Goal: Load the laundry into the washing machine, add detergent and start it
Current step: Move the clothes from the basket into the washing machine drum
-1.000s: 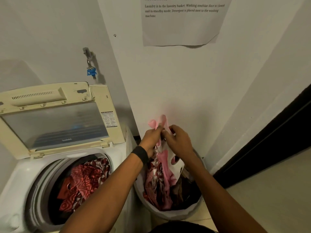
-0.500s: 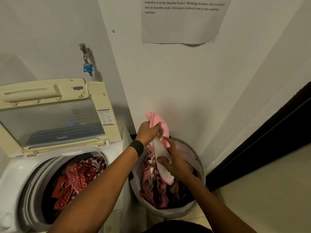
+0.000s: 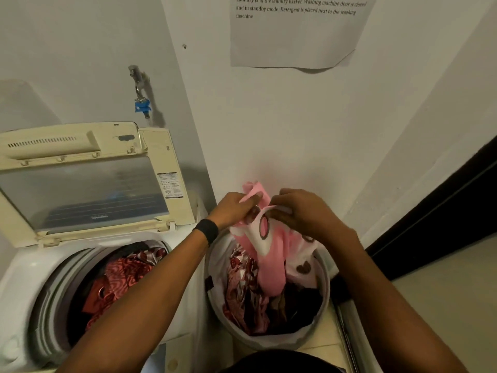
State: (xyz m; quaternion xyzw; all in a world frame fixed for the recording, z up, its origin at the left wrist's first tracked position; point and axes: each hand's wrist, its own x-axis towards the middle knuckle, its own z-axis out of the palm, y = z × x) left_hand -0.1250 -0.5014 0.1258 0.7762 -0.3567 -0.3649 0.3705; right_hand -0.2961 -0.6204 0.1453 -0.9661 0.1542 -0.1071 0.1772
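I watch both hands meet over the laundry basket (image 3: 279, 341), gripping one pink and white garment (image 3: 271, 254) between them. The left hand (image 3: 236, 208) has its fingers curled round a bunched pink fold at the top, and the right hand (image 3: 304, 214), just beside it, pinches the white edge of the same piece, so neither hand is slack. Below the grip the garment hangs down into the basket, its lower end resting among a red patterned cloth and darker clothes there; I cannot tell how much of it lies buried. To the left of the grip and lower stands the washing machine (image 3: 24, 270) with its lid (image 3: 80, 189) raised against the wall, and inside the drum lies red patterned laundry (image 3: 121, 273). A black wristband (image 3: 207, 231) sits on the left wrist, just behind the gripping hand. Above and left of the grip a tap (image 3: 139, 103) with a blue fitting juts from the wall. High above the hands a printed paper notice (image 3: 295, 36) is stuck to the wall.
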